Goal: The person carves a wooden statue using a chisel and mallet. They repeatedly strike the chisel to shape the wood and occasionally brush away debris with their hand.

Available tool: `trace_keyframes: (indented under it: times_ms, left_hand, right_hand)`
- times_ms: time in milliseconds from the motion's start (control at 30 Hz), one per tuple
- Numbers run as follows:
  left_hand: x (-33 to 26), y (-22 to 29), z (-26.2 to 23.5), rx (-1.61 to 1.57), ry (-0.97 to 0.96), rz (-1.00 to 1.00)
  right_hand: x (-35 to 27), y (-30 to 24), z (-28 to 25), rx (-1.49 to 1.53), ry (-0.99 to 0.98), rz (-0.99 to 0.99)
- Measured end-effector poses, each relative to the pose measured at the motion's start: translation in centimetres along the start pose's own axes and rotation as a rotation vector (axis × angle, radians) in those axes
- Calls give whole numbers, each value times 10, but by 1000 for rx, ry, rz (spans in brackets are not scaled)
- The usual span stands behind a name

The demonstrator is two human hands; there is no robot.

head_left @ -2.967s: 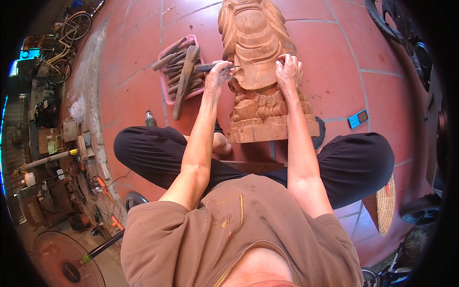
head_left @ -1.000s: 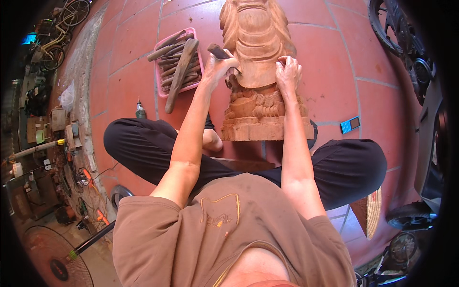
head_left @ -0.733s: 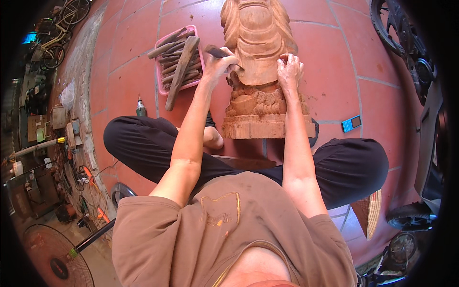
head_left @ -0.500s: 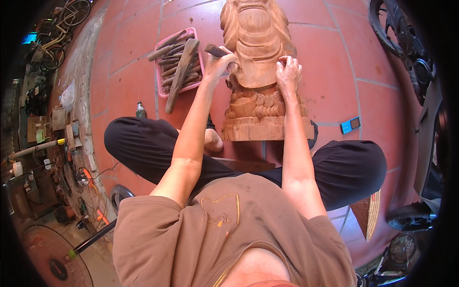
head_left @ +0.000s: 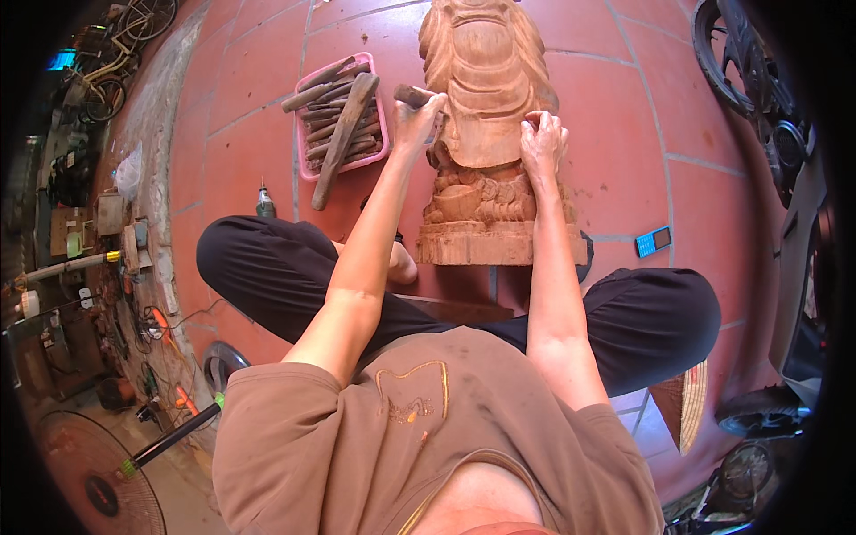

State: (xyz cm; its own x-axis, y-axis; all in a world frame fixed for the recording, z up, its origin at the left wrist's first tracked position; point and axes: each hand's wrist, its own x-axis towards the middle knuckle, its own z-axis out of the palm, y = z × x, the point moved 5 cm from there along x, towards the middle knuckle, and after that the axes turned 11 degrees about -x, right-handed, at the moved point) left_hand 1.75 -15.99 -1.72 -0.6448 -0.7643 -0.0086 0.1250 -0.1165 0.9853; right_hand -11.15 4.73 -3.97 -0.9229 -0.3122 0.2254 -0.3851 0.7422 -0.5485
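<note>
A carved wooden statue [head_left: 486, 107] with rounded, draped folds lies on the floor in front of my crossed legs, its carved base [head_left: 473, 242] toward me. At its left edge, my left hand [head_left: 417, 120] is closed round a stubby wooden-handled carving tool [head_left: 412, 94]. The handle's blunt end points left; the tip is hidden by my fingers. On the statue's right edge my right hand [head_left: 544, 143] rests with its fingers curled together. Whether anything small is pinched in them cannot be made out.
Left of the statue, a pink basket [head_left: 384, 134] holds several wooden-handled tools, with a long wooden stick [head_left: 343, 143] across them. A small green bottle [head_left: 265, 203] stands by my left knee. A blue phone [head_left: 653, 241] lies to the right. A fan [head_left: 98, 481] and motorbike [head_left: 771, 107] flank me.
My left hand and the tool have shifted slightly right along the statue's edge. My right hand keeps nearly the same place, and the whole view has moved a little.
</note>
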Motion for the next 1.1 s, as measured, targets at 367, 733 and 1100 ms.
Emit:
trace_keyframes:
  times_ms: [367, 733, 1100]
  left_hand:
    - [4, 15, 1, 212, -127, -205]
    - [-1, 17, -8, 169, -118, -238]
    - [-13, 3, -72, -364, 423, -1]
  right_hand:
    - [1, 7, 0, -8, 4, 13]
    - [0, 2, 0, 10, -30, 3]
    - [-46, -73, 28, -397, -303, -482]
